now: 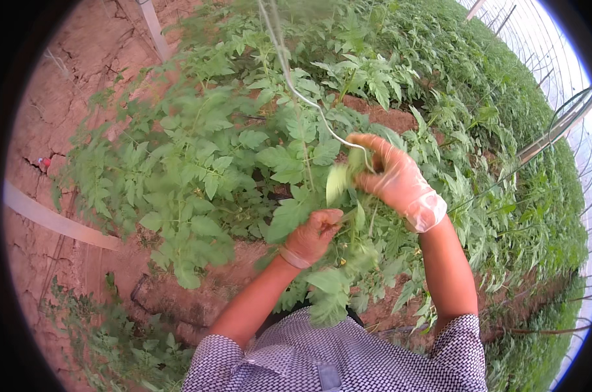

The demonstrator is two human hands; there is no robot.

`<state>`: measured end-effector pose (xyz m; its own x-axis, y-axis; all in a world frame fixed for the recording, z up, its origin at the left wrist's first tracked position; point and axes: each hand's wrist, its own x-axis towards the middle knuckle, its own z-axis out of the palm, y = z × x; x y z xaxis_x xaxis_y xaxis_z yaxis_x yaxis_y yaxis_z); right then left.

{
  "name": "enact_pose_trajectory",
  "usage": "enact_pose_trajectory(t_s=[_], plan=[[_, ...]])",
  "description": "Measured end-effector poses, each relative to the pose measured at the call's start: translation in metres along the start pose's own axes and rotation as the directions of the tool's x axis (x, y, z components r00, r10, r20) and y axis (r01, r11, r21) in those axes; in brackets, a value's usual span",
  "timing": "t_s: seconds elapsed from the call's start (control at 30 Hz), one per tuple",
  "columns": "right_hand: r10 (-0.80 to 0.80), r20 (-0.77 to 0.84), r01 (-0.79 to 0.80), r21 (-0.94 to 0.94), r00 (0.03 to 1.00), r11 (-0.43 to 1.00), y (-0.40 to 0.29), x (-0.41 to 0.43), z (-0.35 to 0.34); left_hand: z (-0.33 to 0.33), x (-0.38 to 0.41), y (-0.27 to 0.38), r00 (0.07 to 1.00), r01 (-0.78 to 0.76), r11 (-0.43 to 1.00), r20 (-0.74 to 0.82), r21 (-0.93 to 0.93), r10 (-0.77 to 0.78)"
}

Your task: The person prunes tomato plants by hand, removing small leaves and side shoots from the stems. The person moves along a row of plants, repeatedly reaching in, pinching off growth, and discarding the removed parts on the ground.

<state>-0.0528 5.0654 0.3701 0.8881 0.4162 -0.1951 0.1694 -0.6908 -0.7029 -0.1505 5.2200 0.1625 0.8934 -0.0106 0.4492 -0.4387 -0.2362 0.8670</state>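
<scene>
My right hand (394, 179), in a thin translucent glove, is curled around a white string (318, 110) that hangs from above and runs between its fingers. A blurred tomato shoot with pale leaves (337, 183) lies against those fingertips. Lower and to the left, my left hand (311, 236), also gloved, has its fingers closed at a green tomato stem (351, 215); the exact contact is partly hidden. A broad tomato leaf (288, 218) stands beside the left hand. Blurred leaves (330, 291) hang below, in front of my patterned shirt (320, 348).
Dense tomato plants (188, 161) surround the hands, with long rows on the right. Cracked dry soil (85, 83) lies to the left. A pale post (154, 29), a pale curved bar (56, 215) and a slanted pole (555, 130) stand around. Greenhouse film (551, 44) curves along the right.
</scene>
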Motion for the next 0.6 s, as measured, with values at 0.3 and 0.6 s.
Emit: enact_pose_trajectory(t_s=[0.3,0.6], plan=[[-0.796,-0.287,0.740,-0.298,0.534,0.603,-0.016,-0.032,0.032,-0.018,-0.021,-0.048,0.870,0.472,0.690,0.164,-0.549,-0.464],[-0.513,-0.482,0.512,-0.147,0.710,0.846,0.005,-0.024,0.076,-0.018,0.004,-0.023,0.928,0.371,0.908,-0.044,0.196,-0.369]])
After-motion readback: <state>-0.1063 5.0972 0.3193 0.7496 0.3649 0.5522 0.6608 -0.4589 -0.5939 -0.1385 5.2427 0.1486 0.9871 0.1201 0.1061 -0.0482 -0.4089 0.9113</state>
